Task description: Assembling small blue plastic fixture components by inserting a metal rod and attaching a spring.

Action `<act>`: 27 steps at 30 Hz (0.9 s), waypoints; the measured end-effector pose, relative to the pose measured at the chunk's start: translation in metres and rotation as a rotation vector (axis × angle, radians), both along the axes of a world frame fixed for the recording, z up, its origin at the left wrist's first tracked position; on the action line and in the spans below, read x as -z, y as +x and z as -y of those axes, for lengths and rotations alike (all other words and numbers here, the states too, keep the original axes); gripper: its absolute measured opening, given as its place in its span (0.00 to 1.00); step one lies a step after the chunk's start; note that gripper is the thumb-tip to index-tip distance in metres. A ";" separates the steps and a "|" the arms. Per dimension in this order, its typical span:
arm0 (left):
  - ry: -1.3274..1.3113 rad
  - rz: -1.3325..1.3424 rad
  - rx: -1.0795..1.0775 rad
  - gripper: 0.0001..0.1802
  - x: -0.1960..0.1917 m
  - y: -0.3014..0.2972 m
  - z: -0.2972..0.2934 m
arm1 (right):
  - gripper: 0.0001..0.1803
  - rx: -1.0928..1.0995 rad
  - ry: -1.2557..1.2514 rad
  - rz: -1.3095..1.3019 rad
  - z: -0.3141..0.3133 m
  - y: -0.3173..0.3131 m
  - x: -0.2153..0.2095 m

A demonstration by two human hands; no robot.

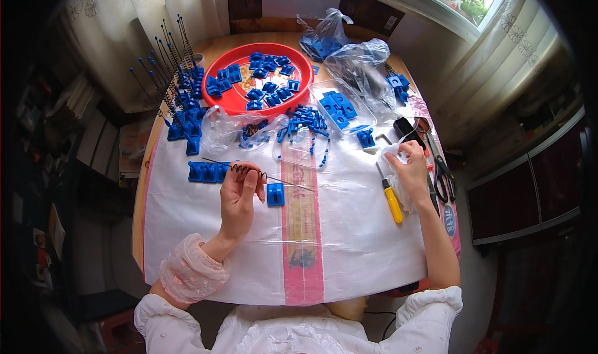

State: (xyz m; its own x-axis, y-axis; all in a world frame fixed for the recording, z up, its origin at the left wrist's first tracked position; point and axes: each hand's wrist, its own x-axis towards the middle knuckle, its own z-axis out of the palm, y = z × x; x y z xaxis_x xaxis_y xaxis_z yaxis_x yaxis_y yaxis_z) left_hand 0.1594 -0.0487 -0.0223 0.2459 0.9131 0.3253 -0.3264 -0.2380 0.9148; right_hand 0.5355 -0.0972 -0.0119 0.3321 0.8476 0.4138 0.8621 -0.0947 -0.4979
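Blue clips fill the red tray (232,99) at upper centre; left hand (240,195) pinches a spring rod (258,173), right hand (411,170) grips white plastic (393,151).

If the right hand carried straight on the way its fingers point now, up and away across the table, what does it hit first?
Probably the white plastic bag that the right hand already touches at its fingertips. Past that lies a dark flat thing, then the clear bags of blue parts. Heights are hard to judge from this head view.
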 end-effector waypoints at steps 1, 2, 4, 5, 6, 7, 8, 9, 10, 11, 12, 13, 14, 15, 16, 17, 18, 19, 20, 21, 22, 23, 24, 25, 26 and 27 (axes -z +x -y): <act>0.002 0.000 -0.006 0.08 0.000 0.000 0.000 | 0.14 -0.002 0.021 -0.007 -0.001 -0.002 -0.001; -0.006 0.004 -0.011 0.08 0.001 0.000 -0.001 | 0.13 -0.004 0.042 -0.014 -0.001 -0.004 -0.002; -0.023 0.013 -0.019 0.08 0.002 0.001 -0.002 | 0.12 0.035 0.023 -0.165 -0.002 -0.002 -0.009; -0.027 0.025 -0.019 0.08 0.002 0.002 -0.003 | 0.11 0.055 0.014 -0.240 -0.001 -0.002 -0.014; -0.030 0.030 -0.028 0.08 0.002 0.001 -0.003 | 0.11 -0.021 0.062 -0.326 -0.001 -0.008 -0.019; -0.032 0.034 -0.036 0.08 0.001 -0.001 -0.003 | 0.11 -0.096 0.111 -0.413 0.003 -0.019 -0.026; -0.014 0.023 -0.051 0.09 0.002 -0.002 -0.004 | 0.10 -0.171 0.160 -0.501 0.007 -0.029 -0.032; 0.004 0.015 -0.059 0.10 0.002 -0.003 -0.004 | 0.09 -0.247 0.138 -0.552 0.015 -0.036 -0.037; 0.022 0.002 -0.068 0.11 0.002 -0.003 -0.005 | 0.09 -0.309 0.087 -0.604 0.022 -0.045 -0.038; 0.031 0.001 -0.081 0.11 0.002 -0.004 -0.005 | 0.09 -0.340 0.034 -0.635 0.028 -0.053 -0.038; 0.041 -0.001 -0.092 0.11 0.001 -0.006 -0.005 | 0.09 -0.369 -0.018 -0.666 0.034 -0.061 -0.035; 0.044 0.002 -0.094 0.11 0.001 -0.005 -0.007 | 0.09 -0.368 -0.044 -0.745 0.038 -0.067 -0.031; 0.036 0.000 -0.104 0.11 0.001 -0.003 -0.009 | 0.08 -0.369 -0.062 -0.778 0.041 -0.070 -0.029; 0.031 -0.007 -0.121 0.12 0.000 -0.004 -0.008 | 0.08 -0.379 -0.079 -0.815 0.044 -0.073 -0.029; 0.027 -0.013 -0.138 0.12 -0.001 -0.004 -0.008 | 0.08 -0.388 -0.096 -0.851 0.046 -0.075 -0.029; 0.031 -0.015 -0.146 0.12 -0.002 -0.004 -0.009 | 0.08 -0.399 -0.100 -0.868 0.048 -0.076 -0.030; 0.034 -0.013 -0.154 0.11 -0.002 -0.005 -0.009 | 0.08 -0.412 -0.100 -0.892 0.048 -0.075 -0.028; 0.036 -0.012 -0.161 0.11 -0.002 -0.005 -0.010 | 0.09 -0.425 -0.101 -0.916 0.049 -0.073 -0.025; 0.040 -0.014 -0.167 0.11 -0.002 -0.006 -0.011 | 0.10 -0.437 -0.101 -0.940 0.048 -0.070 -0.023; 0.042 -0.015 -0.172 0.11 -0.003 -0.007 -0.012 | 0.11 -0.447 -0.102 -0.988 0.048 -0.068 -0.022; 0.044 -0.017 -0.178 0.11 -0.002 -0.007 -0.013 | 0.13 -0.457 -0.104 -1.036 0.048 -0.066 -0.021; 0.047 -0.024 -0.172 0.10 -0.001 -0.008 -0.014 | 0.14 -0.467 -0.105 -1.084 0.048 -0.064 -0.020; 0.049 -0.029 -0.166 0.10 0.000 -0.010 -0.015 | 0.14 -0.440 -0.102 -1.139 0.048 -0.063 -0.021; 0.051 -0.035 -0.161 0.10 0.002 -0.010 -0.015 | 0.13 -0.413 -0.098 -1.194 0.048 -0.063 -0.023; 0.051 -0.034 -0.154 0.10 0.003 -0.011 -0.014 | 0.12 -0.385 -0.095 -1.249 0.048 -0.063 -0.024; 0.053 -0.032 -0.147 0.10 0.002 -0.011 -0.014 | 0.11 -0.344 -0.064 -1.275 0.046 -0.064 -0.025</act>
